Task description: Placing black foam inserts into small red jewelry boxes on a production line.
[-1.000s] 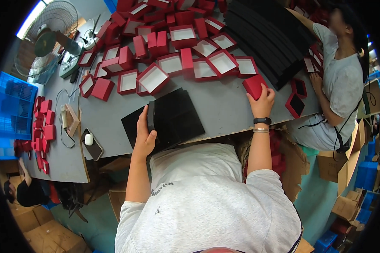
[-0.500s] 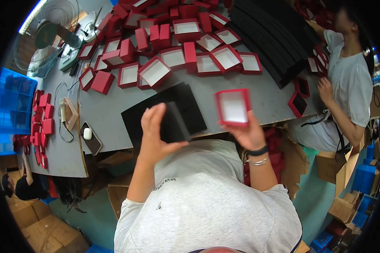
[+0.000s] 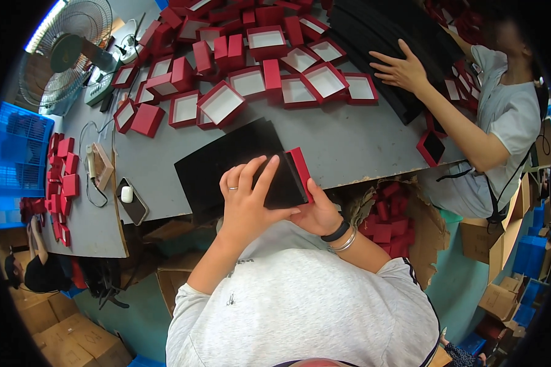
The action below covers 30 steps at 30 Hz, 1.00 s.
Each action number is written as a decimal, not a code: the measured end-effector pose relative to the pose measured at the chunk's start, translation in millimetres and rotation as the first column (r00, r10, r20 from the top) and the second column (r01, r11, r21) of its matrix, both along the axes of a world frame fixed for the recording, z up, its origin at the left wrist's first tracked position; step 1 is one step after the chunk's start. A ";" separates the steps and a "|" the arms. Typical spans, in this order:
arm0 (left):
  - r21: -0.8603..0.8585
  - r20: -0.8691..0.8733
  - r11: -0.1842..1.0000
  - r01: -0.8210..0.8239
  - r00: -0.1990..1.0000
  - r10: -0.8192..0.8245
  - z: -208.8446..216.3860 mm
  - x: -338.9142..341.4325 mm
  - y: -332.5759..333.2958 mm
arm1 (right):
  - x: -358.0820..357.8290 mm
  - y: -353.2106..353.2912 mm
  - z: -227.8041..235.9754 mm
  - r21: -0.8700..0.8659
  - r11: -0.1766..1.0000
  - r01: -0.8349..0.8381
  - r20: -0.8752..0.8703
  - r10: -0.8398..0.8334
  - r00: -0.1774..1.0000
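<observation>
Just past the table's front edge, my right hand (image 3: 319,211) grips a small red box (image 3: 299,174) tipped on its side, its thumb along the red wall. My left hand (image 3: 246,192), wearing a ring, holds a black panel (image 3: 286,186) against the box's left side, fingers across it and thumb along its near edge. The panel covers most of the box, so the inside is hidden. Under and beyond the left hand, black sheets (image 3: 217,159) lie flat on the grey table (image 3: 355,144).
Open red boxes with white insides (image 3: 225,105) are heaped along the far side. Right of them lies a stack of black strips (image 3: 386,37), touched by a co-worker's hand (image 3: 404,70). A phone (image 3: 134,208), a fan (image 3: 67,55) and more red boxes (image 3: 70,185) are at left.
My right hand has brought the red box leftward and turned it, and the black panel in my left hand now meets it. The co-worker's hand has reached onto the black strips.
</observation>
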<state>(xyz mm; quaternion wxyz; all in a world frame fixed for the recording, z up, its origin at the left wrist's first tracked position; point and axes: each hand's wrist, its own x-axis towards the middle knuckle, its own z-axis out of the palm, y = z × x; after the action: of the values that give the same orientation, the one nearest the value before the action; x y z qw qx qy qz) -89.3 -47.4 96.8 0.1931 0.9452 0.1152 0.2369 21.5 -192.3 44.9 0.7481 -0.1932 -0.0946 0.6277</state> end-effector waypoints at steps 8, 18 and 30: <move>0.103 0.025 0.995 0.003 1.000 -0.006 -16.8 -2.4 3.7 | -2.6 3.1 9.2 -0.051 0.999 -0.019 0.052 0.022 0.998; 0.056 -0.092 0.993 0.107 0.991 -0.102 -24.2 -0.4 9.0 | 1.1 4.4 10.1 -0.113 0.991 -0.075 0.106 0.087 0.991; -0.201 -0.054 0.972 0.125 0.989 -0.138 -29.6 1.4 -0.6 | 0.6 3.1 18.0 -0.127 0.987 -0.096 0.196 0.120 0.973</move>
<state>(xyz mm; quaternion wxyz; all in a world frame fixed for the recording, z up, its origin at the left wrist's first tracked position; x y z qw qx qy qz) -88.0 -48.0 67.2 0.2970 0.9344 0.0818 0.1787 22.1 -189.2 62.9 0.6866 -0.2941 -0.1440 0.6491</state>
